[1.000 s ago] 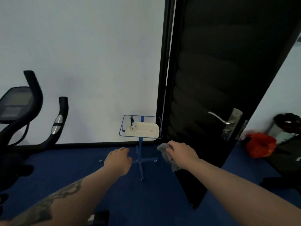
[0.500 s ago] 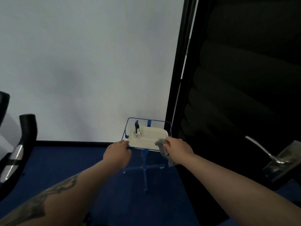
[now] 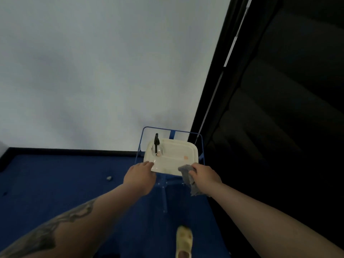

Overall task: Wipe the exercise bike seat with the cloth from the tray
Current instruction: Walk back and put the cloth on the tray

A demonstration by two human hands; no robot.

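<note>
So right hand is closed around the grey cloth, bunched w/ a tail hanging below the fist, right at the tray near edge. Left hand is loosely curled, empty, fingertips on the tray's corner. Bike seat's out of frame. Imo regrip the cloth flat before wiping, more contact.

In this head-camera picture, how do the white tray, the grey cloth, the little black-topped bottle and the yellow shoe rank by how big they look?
Largest to smallest as they look:
1. White tray
2. Grey cloth and yellow shoe: they look much alike; the shoe is nearer the camera and cut by the frame edge, so I will not rank them.
3. Black-topped bottle
</note>
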